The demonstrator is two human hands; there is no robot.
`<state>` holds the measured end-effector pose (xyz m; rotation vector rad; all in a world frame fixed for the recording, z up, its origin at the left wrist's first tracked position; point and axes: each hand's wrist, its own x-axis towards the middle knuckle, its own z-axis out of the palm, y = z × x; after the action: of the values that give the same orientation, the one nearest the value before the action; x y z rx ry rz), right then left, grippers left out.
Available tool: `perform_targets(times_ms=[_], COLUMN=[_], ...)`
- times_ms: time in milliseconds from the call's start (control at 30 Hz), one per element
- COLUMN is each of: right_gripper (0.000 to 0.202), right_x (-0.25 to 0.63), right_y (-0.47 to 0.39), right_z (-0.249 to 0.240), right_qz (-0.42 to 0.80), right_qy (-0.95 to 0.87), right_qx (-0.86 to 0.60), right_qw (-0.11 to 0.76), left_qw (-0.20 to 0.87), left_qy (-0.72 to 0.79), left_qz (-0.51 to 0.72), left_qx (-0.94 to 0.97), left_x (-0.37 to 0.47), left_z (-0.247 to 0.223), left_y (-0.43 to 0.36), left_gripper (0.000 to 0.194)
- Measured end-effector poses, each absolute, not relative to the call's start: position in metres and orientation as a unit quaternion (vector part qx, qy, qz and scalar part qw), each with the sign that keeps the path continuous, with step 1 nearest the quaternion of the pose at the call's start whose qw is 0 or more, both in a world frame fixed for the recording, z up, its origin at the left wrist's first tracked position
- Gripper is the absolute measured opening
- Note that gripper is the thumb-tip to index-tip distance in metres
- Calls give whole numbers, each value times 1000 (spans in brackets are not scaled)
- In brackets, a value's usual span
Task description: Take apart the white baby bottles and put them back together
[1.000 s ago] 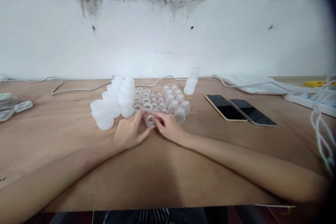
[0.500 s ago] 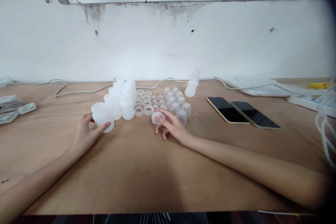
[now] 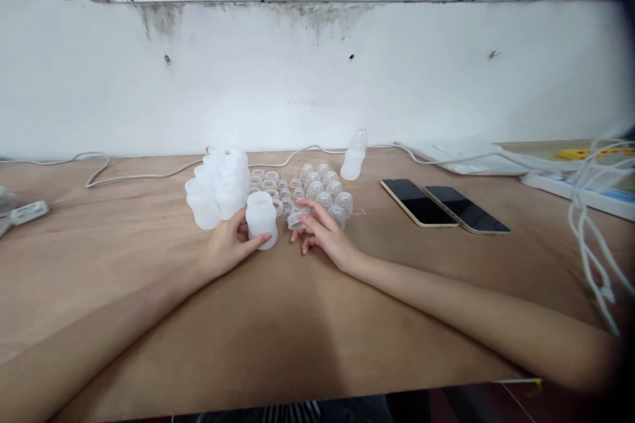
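My left hand [image 3: 233, 244] is wrapped round a frosted white bottle [image 3: 262, 219] that stands upright near the middle of the table. Just right of it, my right hand [image 3: 322, 234] pinches a clear ring [image 3: 297, 219] between thumb and fingers. More frosted bottles [image 3: 218, 188] stand in a cluster behind my left hand. Clear rings [image 3: 270, 176] lie in rows beside them, partly hidden by the held bottle. Small clear nipples [image 3: 296, 192] and several clear domed caps [image 3: 323, 200] sit further right. One bottle with a domed cap [image 3: 354, 155] stands at the back.
Two phones [image 3: 419, 202] [image 3: 466, 209] lie on the brown table [image 3: 258, 337] to the right. White cables [image 3: 585, 231], a power strip [image 3: 580, 193] and a plastic bag [image 3: 461, 158] are at the far right. White boxed items [image 3: 28, 212] lie at the left edge.
My left hand has brought one bottle away from the cluster, rightward to beside the ring. My right hand has stayed nearly in place with the ring. The view has shifted slightly.
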<state>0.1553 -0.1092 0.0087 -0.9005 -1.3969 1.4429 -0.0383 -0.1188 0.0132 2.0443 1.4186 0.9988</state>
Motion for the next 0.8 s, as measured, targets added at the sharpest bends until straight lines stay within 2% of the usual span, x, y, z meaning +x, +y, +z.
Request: perform_targets(times_ms=[400, 533, 633, 800], right_gripper=[33, 38, 30, 22], right_x=[156, 157, 158, 161], right_y=[-110, -110, -109, -111], right_z=[12, 10, 9, 8], right_qz=[594, 594, 580, 549], right_qy=[-564, -563, -567, -567], right_qx=[-362, -312, -274, -216], right_qw=[445, 483, 516, 575], left_qw=[219, 197, 133, 84], left_qy=[523, 507, 482, 452], left_qz=[352, 345, 343, 343], left_qx=[745, 765, 795, 819], left_x=[-38, -40, -41, -42], left_z=[15, 16, 16, 12], left_y=[-120, -120, -121, -124], left_gripper=[41, 42, 38, 52])
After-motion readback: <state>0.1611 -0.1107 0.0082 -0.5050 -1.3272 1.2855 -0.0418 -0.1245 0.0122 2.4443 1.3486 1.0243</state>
